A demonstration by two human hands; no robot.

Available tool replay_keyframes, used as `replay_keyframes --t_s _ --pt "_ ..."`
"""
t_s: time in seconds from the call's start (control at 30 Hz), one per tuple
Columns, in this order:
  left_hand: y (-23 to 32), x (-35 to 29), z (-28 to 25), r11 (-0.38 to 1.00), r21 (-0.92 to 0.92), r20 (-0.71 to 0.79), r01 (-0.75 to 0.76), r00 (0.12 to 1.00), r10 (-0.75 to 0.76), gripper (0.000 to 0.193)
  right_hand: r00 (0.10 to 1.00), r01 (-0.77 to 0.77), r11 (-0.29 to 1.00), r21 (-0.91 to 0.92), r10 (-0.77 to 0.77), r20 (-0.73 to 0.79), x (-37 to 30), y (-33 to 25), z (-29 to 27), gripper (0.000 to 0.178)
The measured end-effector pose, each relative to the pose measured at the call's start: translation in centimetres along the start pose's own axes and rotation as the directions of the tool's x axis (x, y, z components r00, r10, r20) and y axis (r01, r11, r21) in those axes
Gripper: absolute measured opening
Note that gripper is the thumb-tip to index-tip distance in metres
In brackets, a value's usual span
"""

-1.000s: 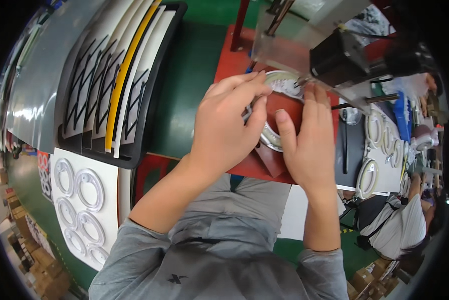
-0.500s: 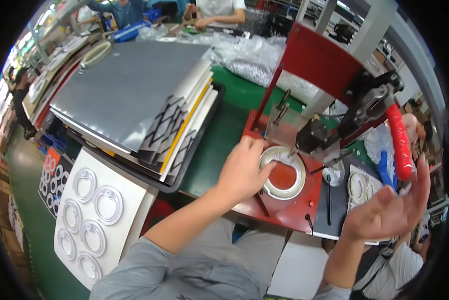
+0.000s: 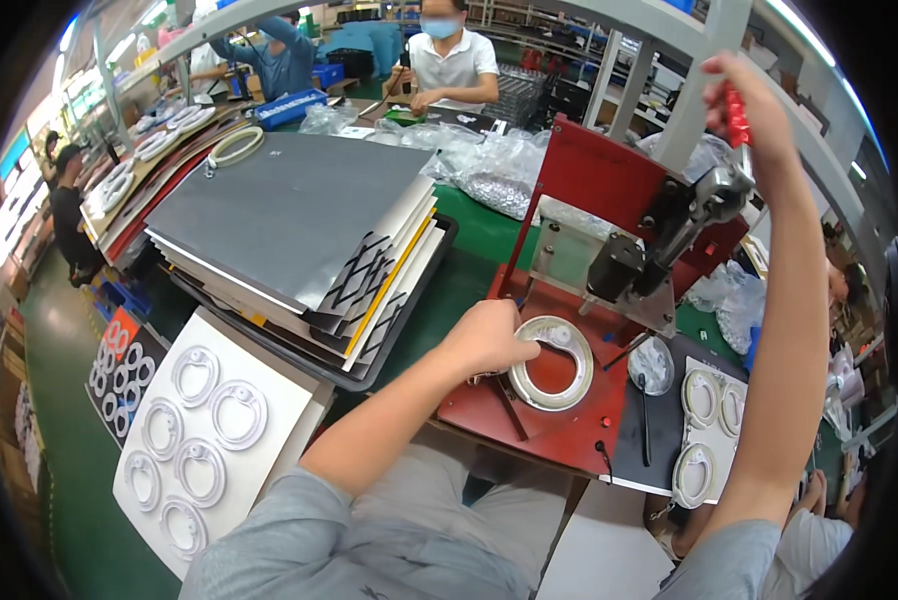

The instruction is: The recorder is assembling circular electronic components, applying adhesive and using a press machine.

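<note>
A pale ring-shaped part [image 3: 553, 396] with a cream rim lies on the red base [image 3: 479, 420] of a hand press. My left hand [image 3: 486, 338] is closed at the ring's left edge, with the thumb over its rim and the fingertips partly hidden. Raised high at the right, my right hand [image 3: 764, 112] grips the press's red lever handle [image 3: 737, 118]. Beneath the lever linkage, the press's black block [image 3: 614, 267] and clear plate [image 3: 569, 262] hang behind the ring.
At left, several clear rings lie on a white sheet [image 3: 259, 350]. A tall stack of sheets [image 3: 299, 180] fills a black tray [image 3: 369, 375]. Right of the press are a small clear dish [image 3: 651, 362], a black pen-like tool [image 3: 647, 430] and more rings [image 3: 696, 475]. A co-worker [image 3: 454, 65] sits opposite.
My right hand has gone from open beside the lever to gripping its handle. The lever handle has swung from hanging down to raised. My left hand stays at the ring; the view has shifted.
</note>
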State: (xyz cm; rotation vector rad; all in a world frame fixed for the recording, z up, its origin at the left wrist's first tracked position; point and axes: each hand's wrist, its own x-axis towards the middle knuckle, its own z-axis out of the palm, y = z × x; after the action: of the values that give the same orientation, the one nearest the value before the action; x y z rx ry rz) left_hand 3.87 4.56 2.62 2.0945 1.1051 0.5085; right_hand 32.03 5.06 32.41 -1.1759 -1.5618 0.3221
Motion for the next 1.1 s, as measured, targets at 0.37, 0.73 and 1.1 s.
replay_keyframes --t_s 0.37,0.73,1.1 --pt "-0.9 -12.0 -1.2 0.476 -0.879 0.058 -0.040 0.980 0.190 0.035 0.871 0.098 0.802 -0.589 -0.355 -0.340 -11.5 -0.2 -1.1 0.035" --pt "1.2 -14.0 3.9 0.514 -0.818 -0.104 -0.256 0.946 0.306 0.047 0.890 -0.448 0.881 0.150 0.424 0.168 -38.0 6.4 8.4 0.045" --pt "2.7 -12.5 8.2 0.404 -0.902 0.057 -0.153 0.885 0.463 0.043 0.864 -0.452 0.730 0.513 0.501 0.048 -43.9 7.0 6.8 0.036"
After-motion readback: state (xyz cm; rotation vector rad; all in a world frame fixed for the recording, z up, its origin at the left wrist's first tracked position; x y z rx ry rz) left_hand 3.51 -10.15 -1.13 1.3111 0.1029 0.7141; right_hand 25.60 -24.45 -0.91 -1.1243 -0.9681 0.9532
